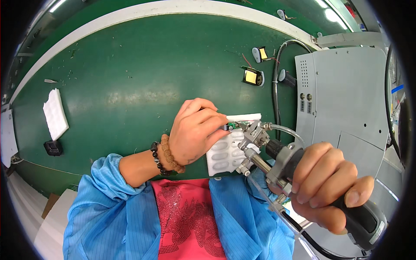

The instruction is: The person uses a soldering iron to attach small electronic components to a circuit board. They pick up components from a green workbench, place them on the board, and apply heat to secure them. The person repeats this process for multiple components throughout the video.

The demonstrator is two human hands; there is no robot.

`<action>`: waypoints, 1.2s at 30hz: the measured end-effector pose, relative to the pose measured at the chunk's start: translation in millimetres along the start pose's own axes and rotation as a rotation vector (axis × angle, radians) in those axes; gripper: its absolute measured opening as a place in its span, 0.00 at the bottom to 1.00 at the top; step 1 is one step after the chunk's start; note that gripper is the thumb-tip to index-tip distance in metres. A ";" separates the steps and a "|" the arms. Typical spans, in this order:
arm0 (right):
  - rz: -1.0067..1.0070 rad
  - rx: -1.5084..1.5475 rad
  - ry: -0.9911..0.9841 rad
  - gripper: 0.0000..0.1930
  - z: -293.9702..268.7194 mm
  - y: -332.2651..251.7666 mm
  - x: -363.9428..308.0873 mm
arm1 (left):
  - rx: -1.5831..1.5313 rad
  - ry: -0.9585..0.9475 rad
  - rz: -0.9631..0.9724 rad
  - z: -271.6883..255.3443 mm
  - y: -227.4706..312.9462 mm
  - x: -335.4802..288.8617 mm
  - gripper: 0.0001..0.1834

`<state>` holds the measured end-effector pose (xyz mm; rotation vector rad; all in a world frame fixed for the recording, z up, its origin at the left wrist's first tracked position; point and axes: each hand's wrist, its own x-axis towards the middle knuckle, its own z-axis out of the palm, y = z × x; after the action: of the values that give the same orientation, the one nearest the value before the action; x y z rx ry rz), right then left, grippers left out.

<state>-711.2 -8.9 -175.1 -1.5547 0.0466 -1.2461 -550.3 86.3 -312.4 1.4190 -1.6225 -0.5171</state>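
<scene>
My left hand [195, 125] is closed, fingertips pinching the edge of a small green circuit board [234, 125] with a dark part beside it. The board is at the far side of a white moulded tray [220, 156] with rounded hollows. My right hand [327, 186] wraps round the black grip of a hose-fed power screwdriver [286, 162], as it appears, with a metal head and clear tubes. Its metal tip is at the board, close to my left fingertips; whether it touches cannot be told. My fingers hide part of the board.
A large grey machine cabinet [342, 95] stands at right, with a black cable [274, 82] beside it. Small dark housings with yellow pads [251, 76] lie at the far right. Another white tray [55, 115] and a black square part [53, 148] lie at left.
</scene>
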 end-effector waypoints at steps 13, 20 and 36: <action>0.042 -0.033 -0.032 0.19 6.1 9.2 -3.6 | -0.051 0.000 -0.011 3.3 -3.8 -0.6 0.17; 0.053 -0.023 -0.055 0.19 4.2 9.3 -4.0 | -0.059 0.009 -0.013 4.5 -4.8 -1.5 0.16; 0.127 -0.038 -0.088 0.16 5.7 13.5 1.5 | -0.097 0.022 -0.011 6.2 -6.4 -4.6 0.16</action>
<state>-699.2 -11.5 -183.1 -1.6118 0.1111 -1.0820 -552.1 87.5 -322.2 1.3575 -1.5524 -0.5768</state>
